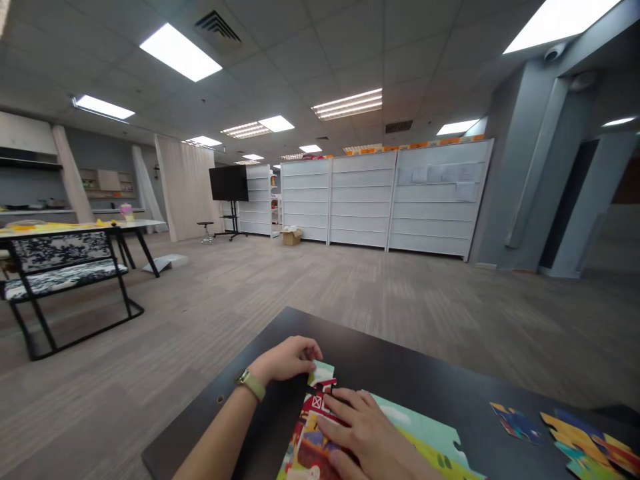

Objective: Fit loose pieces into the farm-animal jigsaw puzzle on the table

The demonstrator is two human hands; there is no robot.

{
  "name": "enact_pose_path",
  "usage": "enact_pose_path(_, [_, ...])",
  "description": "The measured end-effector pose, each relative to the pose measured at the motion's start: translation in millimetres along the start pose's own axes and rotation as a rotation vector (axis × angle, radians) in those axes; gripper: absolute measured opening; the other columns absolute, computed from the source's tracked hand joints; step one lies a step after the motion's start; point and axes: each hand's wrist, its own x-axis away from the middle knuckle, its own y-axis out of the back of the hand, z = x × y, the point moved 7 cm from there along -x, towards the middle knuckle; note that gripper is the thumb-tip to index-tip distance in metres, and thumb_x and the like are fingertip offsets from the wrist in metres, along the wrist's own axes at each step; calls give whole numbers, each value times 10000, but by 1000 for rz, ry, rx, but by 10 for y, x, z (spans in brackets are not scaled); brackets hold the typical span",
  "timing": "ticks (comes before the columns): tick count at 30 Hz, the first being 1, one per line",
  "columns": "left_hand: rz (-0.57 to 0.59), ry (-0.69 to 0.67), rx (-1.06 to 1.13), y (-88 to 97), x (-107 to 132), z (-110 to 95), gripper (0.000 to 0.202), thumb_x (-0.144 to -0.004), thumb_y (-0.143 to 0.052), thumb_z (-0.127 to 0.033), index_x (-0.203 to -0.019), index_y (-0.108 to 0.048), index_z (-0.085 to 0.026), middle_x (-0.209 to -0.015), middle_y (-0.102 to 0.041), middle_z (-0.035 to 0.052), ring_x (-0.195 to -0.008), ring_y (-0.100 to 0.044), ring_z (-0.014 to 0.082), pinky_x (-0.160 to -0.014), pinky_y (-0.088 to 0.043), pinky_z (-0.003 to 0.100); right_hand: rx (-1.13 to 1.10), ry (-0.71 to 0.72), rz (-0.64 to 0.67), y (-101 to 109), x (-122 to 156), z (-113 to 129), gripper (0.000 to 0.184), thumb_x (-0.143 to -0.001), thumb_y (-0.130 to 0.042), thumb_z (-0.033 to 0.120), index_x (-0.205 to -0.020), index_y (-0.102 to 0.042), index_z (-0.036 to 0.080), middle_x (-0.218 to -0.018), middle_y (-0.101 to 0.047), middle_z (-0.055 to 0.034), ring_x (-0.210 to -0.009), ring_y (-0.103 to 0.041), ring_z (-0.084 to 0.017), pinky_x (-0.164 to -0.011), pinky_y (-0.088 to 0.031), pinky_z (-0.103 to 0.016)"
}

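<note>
Near the table's far edge, my left hand (pixel 285 358), with a watch on a pale green strap (pixel 253 385) at the wrist, pinches the upper left edge of a puzzle piece (pixel 323 371) in light green, white and red. This piece sits at the top end of a partly joined jigsaw puzzle (pixel 425 430), with a dark gap showing between them. My right hand (pixel 361 430) lies palm down across the puzzle, its fingers spread over the red and yellow part. That hand hides much of the puzzle's middle.
Loose puzzle pieces (pixel 515 421) lie at the right of the dark table (pixel 390 363), with a larger group of pieces (pixel 590 443) beyond. On the left stand a patterned chair (pixel 65 252) and another table (pixel 145 223). White shelving (pixel 360 193) lines the back.
</note>
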Motion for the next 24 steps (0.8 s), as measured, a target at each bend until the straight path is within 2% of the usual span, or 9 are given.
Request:
enact_pose_path(5, [-7, -35, 89, 26, 1, -51, 227, -921, -698, -369, -974, -669, -150, -825, -645, -14, -711, -618, 137, -709, -525, 306, 3, -22, 92, -54, 14, -42, 522, -969, -523, 354, -1489, -480, 321, -1556, -465, -96, -1453, -358, -388, -1136, -324, -627])
enact_pose_path(9, [5, -51, 153, 26, 6, -87, 238, -915, -702, -380, -972, -674, -150, -793, -630, -23, -683, -603, 129, -691, -517, 296, -13, -14, 87, -57, 18, -52, 529, -973, -539, 444, -1486, -476, 331, -1571, -439, -106, -1465, -337, -391, -1139, -307, -637])
enact_pose_path(14, [15, -49, 210, 33, 10, -71, 230, -923, -689, -375, -979, -660, -154, -809, -624, -22, -708, -607, 135, -700, -519, 300, -55, -22, 8, -49, 5, -39, 408, -976, -527, 316, -1381, -572, 344, -1509, -528, -64, -1436, -396, -347, -1133, -342, -584])
enact_pose_path(17, [40, -31, 214, 21, 14, -46, 242, -920, -691, -386, -981, -661, -154, -813, -629, -19, -710, -607, 137, -695, -521, 299, -60, -31, -19, -92, -3, -48, 317, -940, -548, 260, -1239, -651, 261, -1437, -594, -85, -1399, -438, -351, -1125, -353, -585])
enact_pose_path(19, [56, -18, 203, 2, 16, -37, 251, -923, -686, -395, -988, -664, -154, -818, -635, -17, -703, -608, 136, -687, -519, 296, -64, -26, -81, -115, 2, -82, 292, -909, -560, 231, -1182, -658, 202, -1413, -603, -118, -1373, -460, -348, -1125, -367, -557])
enact_pose_path(21, [74, -8, 180, -28, 17, -35, 260, -920, -688, -401, -994, -670, -152, -808, -639, -17, -687, -605, 132, -675, -513, 289, -89, -28, -219, -103, 31, -154, 275, -913, -500, 190, -1148, -642, 168, -1367, -615, -140, -1316, -503, -315, -1102, -409, -493])
enact_pose_path(24, [94, -4, 120, -74, 19, -37, 251, -901, -707, -391, -977, -692, -153, -752, -637, -28, -657, -595, 129, -661, -500, 281, -155, -145, -439, -77, 113, -355, 299, -945, -350, 147, -1085, -614, 151, -1190, -649, -154, -1129, -596, -254, -985, -497, -408])
